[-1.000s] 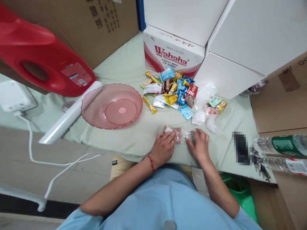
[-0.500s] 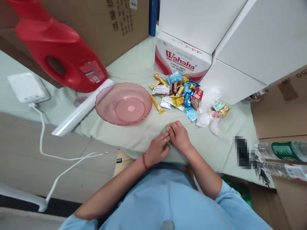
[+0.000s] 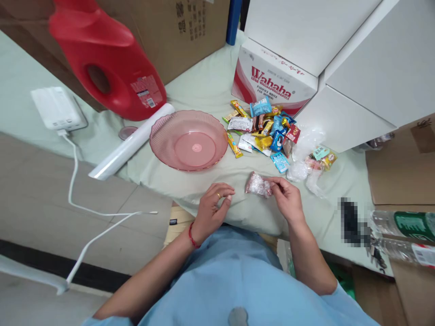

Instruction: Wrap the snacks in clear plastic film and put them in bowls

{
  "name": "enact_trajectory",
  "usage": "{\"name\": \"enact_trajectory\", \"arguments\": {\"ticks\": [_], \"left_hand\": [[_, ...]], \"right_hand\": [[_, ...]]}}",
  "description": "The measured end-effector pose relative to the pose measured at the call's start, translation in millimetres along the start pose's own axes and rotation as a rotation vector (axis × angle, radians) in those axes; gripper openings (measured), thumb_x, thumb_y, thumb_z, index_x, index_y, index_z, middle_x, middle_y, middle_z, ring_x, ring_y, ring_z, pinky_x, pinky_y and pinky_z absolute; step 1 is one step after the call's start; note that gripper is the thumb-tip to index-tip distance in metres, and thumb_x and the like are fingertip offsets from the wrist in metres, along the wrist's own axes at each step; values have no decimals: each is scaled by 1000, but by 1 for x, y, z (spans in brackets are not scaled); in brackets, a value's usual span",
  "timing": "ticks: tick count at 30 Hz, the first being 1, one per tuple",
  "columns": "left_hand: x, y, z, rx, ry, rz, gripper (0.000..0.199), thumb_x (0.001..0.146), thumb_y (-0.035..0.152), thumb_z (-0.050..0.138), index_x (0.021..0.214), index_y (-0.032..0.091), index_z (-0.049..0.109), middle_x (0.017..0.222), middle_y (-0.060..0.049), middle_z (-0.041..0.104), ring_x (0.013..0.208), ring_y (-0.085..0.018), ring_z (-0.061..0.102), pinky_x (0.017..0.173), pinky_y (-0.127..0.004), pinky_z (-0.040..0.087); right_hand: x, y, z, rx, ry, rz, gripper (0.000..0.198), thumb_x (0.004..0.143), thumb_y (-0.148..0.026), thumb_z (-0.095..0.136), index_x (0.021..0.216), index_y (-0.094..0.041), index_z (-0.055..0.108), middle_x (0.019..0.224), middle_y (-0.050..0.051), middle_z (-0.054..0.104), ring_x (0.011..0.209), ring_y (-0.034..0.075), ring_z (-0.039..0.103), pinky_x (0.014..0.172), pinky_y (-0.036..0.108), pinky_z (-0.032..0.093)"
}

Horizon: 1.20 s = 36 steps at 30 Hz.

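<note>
My right hand [image 3: 286, 194] pinches the right end of a small bundle in crinkled clear plastic wrap [image 3: 258, 185]; reddish-brown contents show through, but their kind is unclear. My left hand [image 3: 215, 208] is apart from it to the left, holding nothing, with fingers bent and the thumb separate. Beyond the bundle lies a heap of small wrapped snacks [image 3: 263, 131] in yellow, blue, white and red. Crumpled clear plastic [image 3: 299, 170] and a green-labelled snack packet [image 3: 321, 154] sit right of the heap. A pink scalloped plate [image 3: 163, 145] stands left of the heap.
Left of the plate are a white roll [image 3: 132, 141], a red jug [image 3: 112, 68] and a white power bank [image 3: 57, 108] with a cable. A Wahaba box [image 3: 275, 79] and white boxes [image 3: 370, 63] stand behind. Plastic bottles [image 3: 404, 224] lie at the right.
My hands were together and have moved apart, left hand leftward, right hand rightward. The plastic-wrapped bundle, largely hidden before, now shows in my right hand. The view has shifted slightly.
</note>
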State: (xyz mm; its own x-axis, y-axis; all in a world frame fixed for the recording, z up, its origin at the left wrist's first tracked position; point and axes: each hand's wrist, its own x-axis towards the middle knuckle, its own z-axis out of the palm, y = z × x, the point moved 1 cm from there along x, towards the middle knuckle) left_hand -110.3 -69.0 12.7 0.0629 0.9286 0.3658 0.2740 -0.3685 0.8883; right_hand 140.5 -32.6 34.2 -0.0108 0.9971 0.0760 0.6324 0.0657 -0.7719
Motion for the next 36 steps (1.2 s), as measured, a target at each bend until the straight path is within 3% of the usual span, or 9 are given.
{"name": "enact_trajectory", "arguments": {"ticks": [2, 5, 10, 14, 19, 25, 29, 33, 36], "left_hand": [[5, 3, 8, 40, -68, -21, 21, 98, 19, 54, 109, 23, 71, 114, -8, 73, 114, -22, 65, 103, -42, 53], [13, 1, 25, 108, -164, -76, 30, 93, 15, 52, 116, 22, 70, 118, -9, 73, 113, -22, 67, 100, -40, 56], [14, -6, 48, 88, -298, -151, 33, 88, 14, 54, 117, 21, 68, 111, -7, 75, 102, -21, 72, 91, -36, 59], [8, -5, 50, 70, -220, -185, 25, 90, 15, 53, 107, 21, 69, 104, -5, 75, 96, -19, 71, 88, -34, 58], [4, 1, 44, 83, -116, -148, 18, 94, 19, 53, 101, 22, 70, 105, -6, 74, 101, -20, 70, 92, -36, 56], [11, 15, 37, 107, -91, -122, 18, 100, 29, 53, 109, 23, 67, 110, -8, 72, 108, -21, 68, 98, -38, 55], [18, 27, 37, 93, -236, -108, 54, 89, 42, 71, 137, 22, 57, 143, -15, 61, 136, -29, 56, 114, -47, 47], [21, 34, 38, -112, -551, -307, 50, 89, 43, 69, 133, 21, 61, 104, -7, 77, 95, -24, 72, 85, -36, 59], [25, 42, 27, -172, -540, -425, 40, 92, 42, 64, 126, 21, 64, 82, -1, 75, 75, -20, 71, 70, -32, 57]], "right_hand": [[0, 6, -3, 145, -13, 82, 29, 98, -40, 55, 108, -20, 73, 85, 4, 74, 75, 19, 67, 75, 33, 56], [-2, 5, 5, 131, -35, 23, 27, 97, -40, 57, 106, -21, 74, 95, 6, 74, 86, 21, 68, 81, 35, 56], [-6, -13, 33, -298, -111, -231, 30, 97, -34, 61, 124, -24, 71, 124, 14, 64, 112, 29, 58, 94, 43, 52], [-1, -22, 43, -625, -184, -269, 48, 90, -36, 74, 136, -24, 64, 124, 17, 60, 111, 34, 49, 89, 46, 49], [5, -17, 39, -652, -181, -273, 43, 91, -25, 69, 134, -23, 65, 121, 17, 60, 109, 34, 49, 88, 44, 49], [0, -8, -3, -211, -32, -181, 42, 88, -7, 51, 122, -22, 69, 120, 11, 69, 110, 26, 62, 98, 41, 52], [-14, -11, -24, 250, -243, -115, 32, 95, -18, 50, 122, -23, 68, 112, 4, 76, 101, 19, 72, 92, 34, 58], [-33, -27, -11, 403, -419, -166, 28, 100, -25, 53, 121, -24, 71, 114, 4, 77, 104, 18, 73, 95, 34, 58], [-36, -29, -10, 422, -380, -143, 34, 99, -33, 60, 132, -26, 67, 125, 6, 74, 109, 19, 73, 95, 34, 59]]}}
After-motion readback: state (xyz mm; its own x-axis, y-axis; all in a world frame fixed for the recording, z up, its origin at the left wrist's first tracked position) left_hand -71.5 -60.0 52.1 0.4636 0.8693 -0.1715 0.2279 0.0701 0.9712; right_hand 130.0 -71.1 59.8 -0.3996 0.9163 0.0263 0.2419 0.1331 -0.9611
